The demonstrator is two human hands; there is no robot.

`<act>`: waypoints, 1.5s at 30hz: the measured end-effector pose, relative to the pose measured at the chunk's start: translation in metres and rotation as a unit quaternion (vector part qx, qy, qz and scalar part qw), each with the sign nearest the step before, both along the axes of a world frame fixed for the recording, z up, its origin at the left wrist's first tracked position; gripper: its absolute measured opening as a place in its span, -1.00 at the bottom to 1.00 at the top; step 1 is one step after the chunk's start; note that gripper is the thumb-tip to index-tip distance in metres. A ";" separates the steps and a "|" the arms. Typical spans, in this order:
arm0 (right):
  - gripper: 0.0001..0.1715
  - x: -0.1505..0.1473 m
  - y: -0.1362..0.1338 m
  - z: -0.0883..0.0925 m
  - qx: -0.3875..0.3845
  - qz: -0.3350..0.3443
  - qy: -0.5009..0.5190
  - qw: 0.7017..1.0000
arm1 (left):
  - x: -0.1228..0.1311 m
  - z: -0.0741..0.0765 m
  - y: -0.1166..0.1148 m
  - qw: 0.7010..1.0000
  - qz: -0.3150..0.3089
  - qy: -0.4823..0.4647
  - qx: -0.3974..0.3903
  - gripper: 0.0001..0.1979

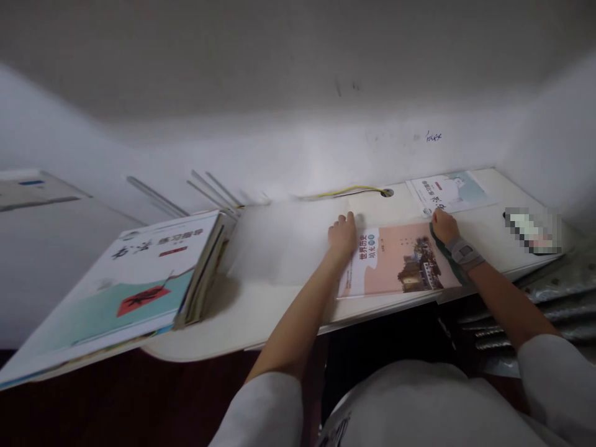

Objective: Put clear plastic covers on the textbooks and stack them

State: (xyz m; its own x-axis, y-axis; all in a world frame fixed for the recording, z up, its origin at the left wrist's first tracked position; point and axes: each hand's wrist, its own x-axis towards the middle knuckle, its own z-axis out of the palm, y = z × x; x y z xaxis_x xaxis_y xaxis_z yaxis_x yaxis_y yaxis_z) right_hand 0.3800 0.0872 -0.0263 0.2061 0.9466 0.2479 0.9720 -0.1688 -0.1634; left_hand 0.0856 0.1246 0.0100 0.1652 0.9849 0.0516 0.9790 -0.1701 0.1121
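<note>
A pink and white history workbook point(388, 264) lies on the white desk in front of me, with a building pictured on its cover. At its left edge is my left hand point(342, 236), fingers curled in; what they pinch is hidden. My right hand point(446, 226) is closed at the book's upper right corner, a grey watch band on the wrist; its fingertips do not show. A dark green edge point(437, 239) runs along the book's right side below that hand. Left of the book spreads a blurred, see-through sheet point(284, 242), seemingly clear plastic.
A thick stack of books point(153, 273) stands at the left end of the desk point(223, 338). Behind my right hand lies a teal and white booklet point(454, 189). A phone-like object point(531, 230), pixelated, rests at the right. A yellow cable point(354, 188) enters a hole near the wall.
</note>
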 end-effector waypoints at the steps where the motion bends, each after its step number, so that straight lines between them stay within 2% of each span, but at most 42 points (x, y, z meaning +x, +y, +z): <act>1: -0.69 0.000 0.000 -0.001 0.008 0.000 0.005 1.000 | 0.002 0.003 -0.009 1.000 -0.020 0.003 0.010 -0.56; 4: -0.71 0.003 -0.002 -0.003 0.026 0.000 0.025 0.999 | 0.012 0.005 -0.038 0.992 -0.120 0.016 -0.027 -0.46; 6: -0.73 0.006 -0.002 -0.003 0.031 -0.003 0.038 0.999 | 0.018 -0.002 -0.057 0.982 -0.167 0.023 -0.083 -0.38; 8: -0.72 0.012 -0.002 -0.001 0.031 -0.006 0.051 0.998 | 0.020 -0.014 -0.070 0.978 -0.179 0.027 -0.103 -0.33; 12: -0.64 0.013 -0.010 0.010 0.026 0.005 0.042 0.999 | 0.022 -0.037 -0.080 0.986 -0.160 0.023 -0.046 -0.29; 15: -0.59 -0.019 -0.032 0.017 0.055 0.084 -0.043 0.994 | 0.024 -0.041 -0.083 0.988 -0.152 0.015 -0.022 -0.28; 18: -0.51 -0.074 -0.063 0.013 0.015 0.232 -0.079 0.969 | 0.024 -0.037 -0.085 0.990 -0.140 0.019 -0.021 -0.33; 19: -0.47 -0.089 -0.073 0.010 0.001 0.262 -0.081 0.962 | 0.023 -0.036 -0.086 0.990 -0.138 0.022 -0.021 -0.35; 21: -0.41 -0.104 -0.089 0.001 -0.017 0.282 -0.079 0.956 | 0.017 -0.035 -0.088 0.990 -0.141 0.024 -0.019 -0.38; 24: -0.40 -0.081 -0.104 -0.009 -0.031 0.260 -0.073 0.963 | 0.002 -0.039 -0.089 0.990 -0.140 0.021 -0.021 -0.39; 27: -0.39 -0.034 -0.109 -0.009 -0.055 0.167 -0.067 0.982 | -0.009 -0.040 -0.091 0.993 -0.117 0.016 -0.022 -0.40; 29: -0.42 -0.016 -0.106 -0.002 -0.075 0.148 -0.083 0.983 | -0.004 -0.035 -0.091 0.995 -0.100 0.021 -0.016 -0.41; 31: -0.48 -0.017 -0.094 0.012 -0.089 0.142 -0.102 0.981 | 0.012 -0.026 -0.087 0.995 -0.095 0.024 -0.012 -0.40; 33: -0.56 -0.035 -0.075 0.027 -0.085 0.128 -0.108 0.982 | 0.036 -0.015 -0.081 0.994 -0.109 0.010 -0.021 -0.38; 36: -0.50 -0.073 -0.044 0.038 -0.045 0.146 -0.074 0.985 | 0.070 -0.008 -0.070 0.991 -0.129 -0.019 -0.030 -0.38; 40: -0.41 -0.102 -0.028 0.022 -0.050 0.184 -0.024 0.981 | 0.085 -0.022 -0.061 0.990 -0.136 -0.019 -0.043 -0.39; 45: -0.35 -0.088 -0.031 -0.004 -0.049 0.215 -0.030 0.975 | 0.065 -0.041 -0.052 0.988 -0.147 -0.028 -0.028 -0.39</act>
